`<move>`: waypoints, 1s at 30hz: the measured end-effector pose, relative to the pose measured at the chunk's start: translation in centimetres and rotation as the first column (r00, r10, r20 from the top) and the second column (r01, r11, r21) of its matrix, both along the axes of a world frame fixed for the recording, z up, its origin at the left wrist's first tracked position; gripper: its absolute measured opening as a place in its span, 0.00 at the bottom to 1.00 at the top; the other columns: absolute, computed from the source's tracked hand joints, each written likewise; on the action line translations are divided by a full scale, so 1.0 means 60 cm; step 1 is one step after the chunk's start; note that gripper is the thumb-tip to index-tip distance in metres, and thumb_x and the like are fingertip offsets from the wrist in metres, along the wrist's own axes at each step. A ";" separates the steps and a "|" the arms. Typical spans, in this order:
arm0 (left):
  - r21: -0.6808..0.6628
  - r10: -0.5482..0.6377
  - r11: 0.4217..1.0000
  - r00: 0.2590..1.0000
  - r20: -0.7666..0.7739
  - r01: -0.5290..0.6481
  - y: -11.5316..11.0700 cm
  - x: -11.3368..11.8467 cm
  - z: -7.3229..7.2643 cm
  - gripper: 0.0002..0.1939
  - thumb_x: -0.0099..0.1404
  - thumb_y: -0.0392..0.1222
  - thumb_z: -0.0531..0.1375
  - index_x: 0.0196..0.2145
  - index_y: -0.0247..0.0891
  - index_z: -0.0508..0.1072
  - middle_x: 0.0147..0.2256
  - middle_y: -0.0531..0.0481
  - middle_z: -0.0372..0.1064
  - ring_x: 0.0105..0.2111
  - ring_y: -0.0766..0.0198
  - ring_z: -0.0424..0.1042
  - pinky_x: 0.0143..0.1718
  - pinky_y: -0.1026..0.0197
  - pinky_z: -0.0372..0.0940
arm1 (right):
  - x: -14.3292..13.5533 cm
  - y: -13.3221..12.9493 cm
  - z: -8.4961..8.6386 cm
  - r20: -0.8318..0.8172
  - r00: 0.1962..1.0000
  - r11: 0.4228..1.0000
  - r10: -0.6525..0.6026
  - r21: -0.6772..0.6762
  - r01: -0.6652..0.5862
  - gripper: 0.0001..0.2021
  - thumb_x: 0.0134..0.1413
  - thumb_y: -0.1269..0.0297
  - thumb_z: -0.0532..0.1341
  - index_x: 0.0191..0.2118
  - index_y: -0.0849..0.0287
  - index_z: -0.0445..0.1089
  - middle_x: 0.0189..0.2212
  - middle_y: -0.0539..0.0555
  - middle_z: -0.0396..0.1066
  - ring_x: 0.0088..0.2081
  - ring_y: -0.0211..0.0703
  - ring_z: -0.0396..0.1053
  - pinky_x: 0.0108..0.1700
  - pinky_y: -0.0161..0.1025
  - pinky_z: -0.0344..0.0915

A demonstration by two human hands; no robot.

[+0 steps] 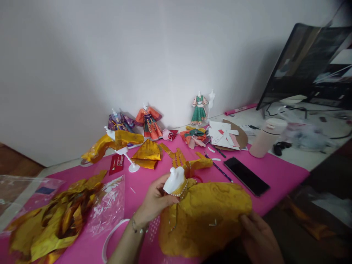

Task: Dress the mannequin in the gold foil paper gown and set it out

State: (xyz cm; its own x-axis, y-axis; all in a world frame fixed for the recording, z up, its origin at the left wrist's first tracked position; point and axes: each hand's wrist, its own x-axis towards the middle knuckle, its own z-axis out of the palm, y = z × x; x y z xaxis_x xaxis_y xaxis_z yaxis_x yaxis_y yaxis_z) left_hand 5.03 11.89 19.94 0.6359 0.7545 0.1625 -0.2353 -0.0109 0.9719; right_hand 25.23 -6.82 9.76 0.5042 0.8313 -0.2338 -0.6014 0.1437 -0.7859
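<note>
Low in my head view, over the pink bench [286,171], my left grip [156,200] is closed around a small white doll body [176,180]. It has a row of beads [183,191] near the edge of its top. A big gold skirt [211,205] spreads out from it, and my right grip [255,234] pinches the skirt's far edge. Just past the skirt lie a dotted pencil [219,168] and a black phone [247,176], with a pink bottle [268,138] near the phone. Off to the left sit a heap of gold cloth [59,216] and a clear bag of little white bits [108,203]. By the wall, a doll in orange [149,123] and a doll in green [199,110] stand well apart.
</note>
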 end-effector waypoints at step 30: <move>0.044 -0.103 0.994 0.994 -0.049 0.105 0.014 -0.020 -0.025 0.40 0.45 0.52 0.76 0.55 0.40 0.75 0.54 0.40 0.74 0.55 0.42 0.69 0.58 0.46 0.60 | 0.017 0.028 -0.029 0.312 0.947 0.984 -0.070 -0.133 0.116 0.28 0.42 0.58 0.75 0.52 0.52 0.72 0.54 0.58 0.72 0.52 0.57 0.70 0.53 0.52 0.67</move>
State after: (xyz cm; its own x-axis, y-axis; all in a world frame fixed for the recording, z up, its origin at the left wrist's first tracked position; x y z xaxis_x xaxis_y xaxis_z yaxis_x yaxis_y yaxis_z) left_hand 3.84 12.72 18.45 0.7181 0.6763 0.1641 -0.1921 -0.0340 0.9808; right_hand 26.25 -5.12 8.00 0.6441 0.7450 -0.1733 -0.3187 0.0555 -0.9462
